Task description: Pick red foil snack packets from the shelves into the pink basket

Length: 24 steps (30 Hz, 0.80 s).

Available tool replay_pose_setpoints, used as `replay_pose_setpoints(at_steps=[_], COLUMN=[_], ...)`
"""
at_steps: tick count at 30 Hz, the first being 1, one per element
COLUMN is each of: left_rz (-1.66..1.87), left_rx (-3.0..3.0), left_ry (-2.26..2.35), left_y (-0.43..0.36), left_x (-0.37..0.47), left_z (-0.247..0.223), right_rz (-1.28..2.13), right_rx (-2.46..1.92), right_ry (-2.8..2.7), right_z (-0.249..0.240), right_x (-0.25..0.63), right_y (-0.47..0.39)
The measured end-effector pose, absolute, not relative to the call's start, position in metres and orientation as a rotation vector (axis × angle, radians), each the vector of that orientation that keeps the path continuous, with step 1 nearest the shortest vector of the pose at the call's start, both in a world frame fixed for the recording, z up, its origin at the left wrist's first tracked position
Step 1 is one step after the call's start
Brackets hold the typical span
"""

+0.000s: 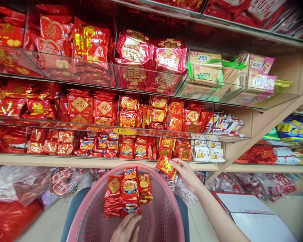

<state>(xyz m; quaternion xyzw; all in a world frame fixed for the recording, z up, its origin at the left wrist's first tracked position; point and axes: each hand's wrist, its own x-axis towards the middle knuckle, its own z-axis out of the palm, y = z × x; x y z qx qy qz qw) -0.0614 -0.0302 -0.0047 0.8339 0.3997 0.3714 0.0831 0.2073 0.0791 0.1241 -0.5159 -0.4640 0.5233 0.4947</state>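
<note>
My right hand (184,171) pinches a red and gold snack packet (166,167) by its right end, just above the basket's right rim and in front of the lowest shelf. Between my legs stands a pink plastic basket (91,208) with a perforated wall. Several stacked red snack packets (130,188) lie inside it, some with blue and white labels. My left hand (127,228) is in the basket at the near end of the middle stack; its fingers are bent against the packets, and their tips are partly hidden, so its grip does not show.
Shelves with clear dividers hold red snack packets (80,104), pale cracker packs (204,70) and white packets (202,151). A yellow tag (125,131) reads 10. Plastic-wrapped goods (32,181) lie below the shelves. A white box with red edges (252,208) sits at right.
</note>
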Motion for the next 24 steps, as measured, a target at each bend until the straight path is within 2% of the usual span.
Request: replay_pose_setpoints(at_steps=[5,24], left_rz=[1.047,0.979], left_rx=[2.424,2.193], left_ry=[1.216,1.25], left_y=[-0.032,-0.029], left_x=[-0.063,-0.069], left_z=[-0.004,-0.004], right_rz=[1.441,1.628], right_rx=[-1.226,-1.18], right_ry=[-0.998,-0.877], right_z=[0.11,0.1], right_x=[0.191,0.176], right_y=[0.068,0.055])
